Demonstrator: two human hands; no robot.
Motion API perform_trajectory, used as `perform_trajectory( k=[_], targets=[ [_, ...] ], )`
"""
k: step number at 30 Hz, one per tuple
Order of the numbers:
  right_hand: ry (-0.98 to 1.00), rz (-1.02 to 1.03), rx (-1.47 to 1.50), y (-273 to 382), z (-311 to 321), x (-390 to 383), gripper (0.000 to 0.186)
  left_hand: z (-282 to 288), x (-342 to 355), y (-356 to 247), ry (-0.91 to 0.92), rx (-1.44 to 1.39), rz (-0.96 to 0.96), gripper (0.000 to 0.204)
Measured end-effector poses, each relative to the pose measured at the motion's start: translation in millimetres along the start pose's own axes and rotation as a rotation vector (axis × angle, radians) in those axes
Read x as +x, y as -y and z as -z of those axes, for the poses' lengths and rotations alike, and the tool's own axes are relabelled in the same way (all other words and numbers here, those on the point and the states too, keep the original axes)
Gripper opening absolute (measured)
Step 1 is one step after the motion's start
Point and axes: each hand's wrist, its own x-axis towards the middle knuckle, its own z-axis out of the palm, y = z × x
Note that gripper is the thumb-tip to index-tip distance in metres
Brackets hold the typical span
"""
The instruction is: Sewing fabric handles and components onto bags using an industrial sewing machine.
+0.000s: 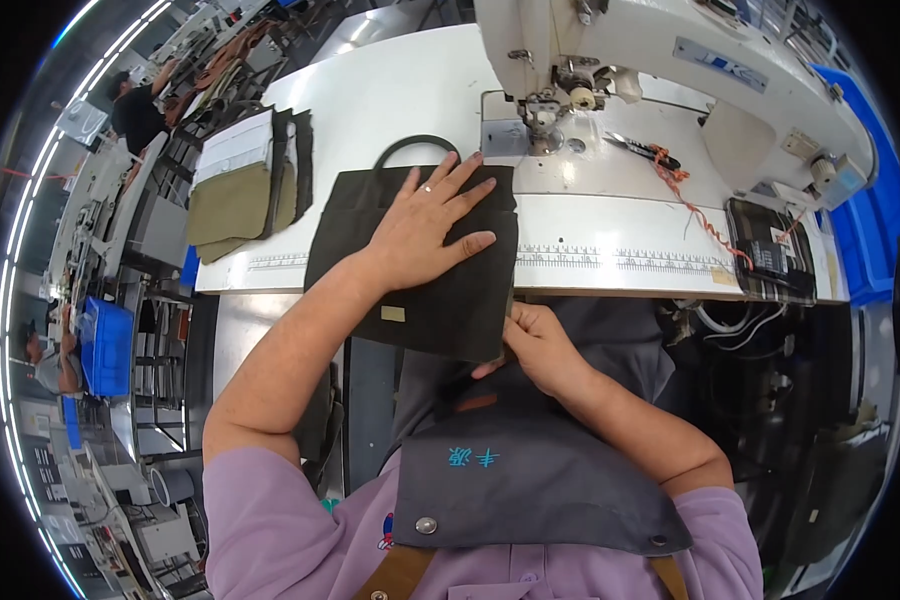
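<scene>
A dark olive-black fabric panel (420, 290) lies on the white sewing table, its lower part hanging over the front edge. A black curved strap (410, 143) shows past its far edge, and a small pale yellow patch (393, 313) is on its lower left. My left hand (435, 220) rests flat on the panel's upper middle, fingers spread. At the panel's lower right corner, my right hand (538, 345) pinches the edge, with part of the fingers hidden. The sewing machine's needle and presser foot (545, 130) stand beyond the panel to the right, apart from it.
Stacked olive, white and dark fabric pieces (240, 190) lie at the table's left. Thread snips (645, 150) with orange cord lie right of the needle. A plaid fabric pouch (770, 250) sits at the right front. A printed ruler strip (620, 258) runs along the table's near edge.
</scene>
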Motion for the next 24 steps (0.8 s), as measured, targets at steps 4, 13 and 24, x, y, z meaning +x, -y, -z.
perform_trajectory(
  k=[4,13,24],
  targets=[
    [0.014,0.064,-0.232,0,18,-15,0.031,-6,7,-5,0.015,0.159,-0.032,0.074],
    [-0.035,0.466,-1.101,104,40,-36,0.020,-20,29,-1,-0.196,0.115,-0.043,0.058],
    [-0.418,0.477,-1.351,154,106,14,0.017,-20,55,-5,-0.121,-0.401,-0.075,0.018]
  ],
)
